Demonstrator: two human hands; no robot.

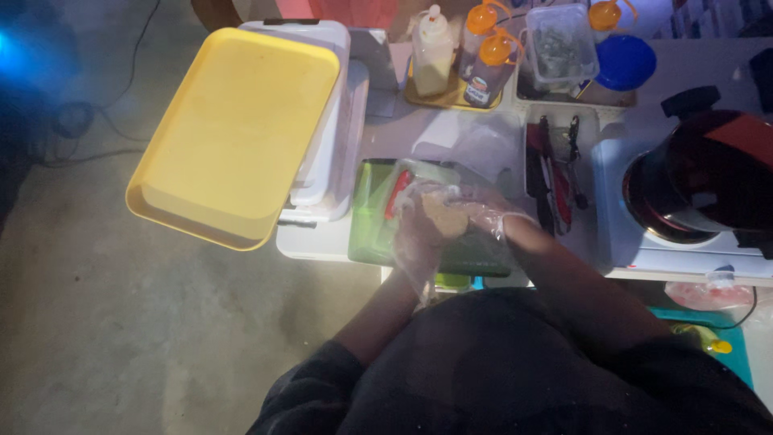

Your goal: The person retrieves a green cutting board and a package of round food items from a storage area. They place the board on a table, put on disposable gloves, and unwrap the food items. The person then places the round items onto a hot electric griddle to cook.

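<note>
While a yellow tray [233, 133] juts off the white table [419, 133] at ten o'clock, resting on white lidded bins [334, 173], a red pot [700, 181] sits on a white burner [628, 234] at three o'clock. At centre lies the green cutting board [370, 217], a red-handled knife [396, 193] on it. Over the board, the left hand [419, 234] and right hand [483, 216], both in clear plastic gloves, are clasped together around a tan dough lump [444, 216]. Orange-capped squeeze bottles [487, 68] stand at twelve o'clock.
</note>
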